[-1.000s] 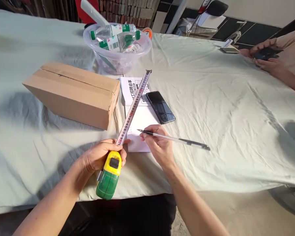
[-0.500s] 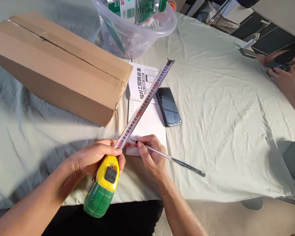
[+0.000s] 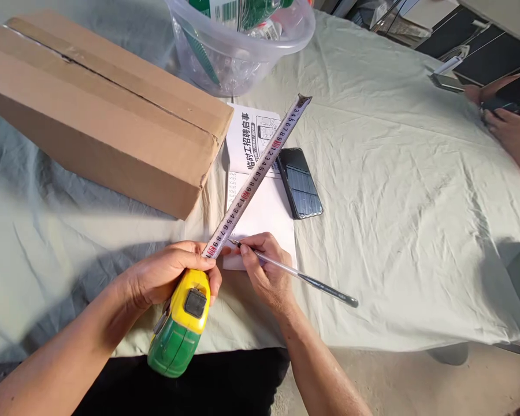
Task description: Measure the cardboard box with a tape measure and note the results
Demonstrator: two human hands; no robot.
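My left hand [image 3: 173, 270] is closed around the yellow and green tape measure [image 3: 179, 323], its thumb pressing near the mouth of the case. From there the numbered blade runs out diagonally, up and to the right, over a sheet of paper [image 3: 264, 222] with printed characters and a drawing at its top. My right hand [image 3: 271, 268] grips a slim pen [image 3: 303, 276]. Its tip points left, close to the blade's edge; whether it touches cannot be made out. A black phone [image 3: 301, 184] lies at the paper's right side, partly on it.
A taped cardboard box [image 3: 112, 115] stands on the cloth-covered table [image 3: 394, 202] at left. Behind the paper is a clear plastic basin [image 3: 238, 63] holding bottles. Another person's hands [image 3: 513, 127] hold a dark device at far right, near a second phone [image 3: 448, 82].
The view has shifted slightly, so the table things sit a little higher in the picture. Both hands keep their grips, and the pen's back end has moved slightly left.
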